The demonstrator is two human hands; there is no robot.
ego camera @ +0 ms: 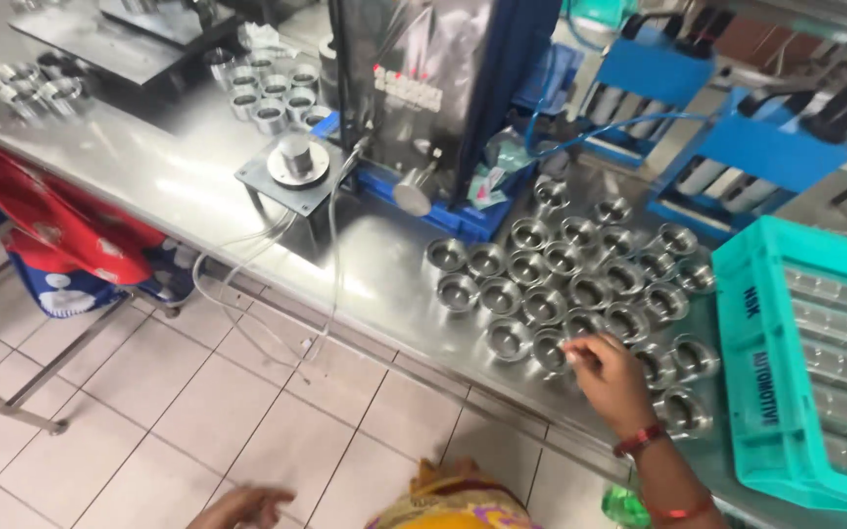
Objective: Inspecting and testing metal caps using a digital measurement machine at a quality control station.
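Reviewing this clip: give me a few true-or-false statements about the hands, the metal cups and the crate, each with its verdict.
1. The right hand touches a metal cup at the near edge of the group. True.
2. The left hand also holds a cup. False: it hangs low over the floor, away from the table, with nothing seen in it.
3. The crate is red. False: it is teal and sits right of the cups.
4. The cups lie on a steel table. True.
5. The right wrist wears a red bangle. True.
6. The crate sits on the floor. False: it rests on the table.
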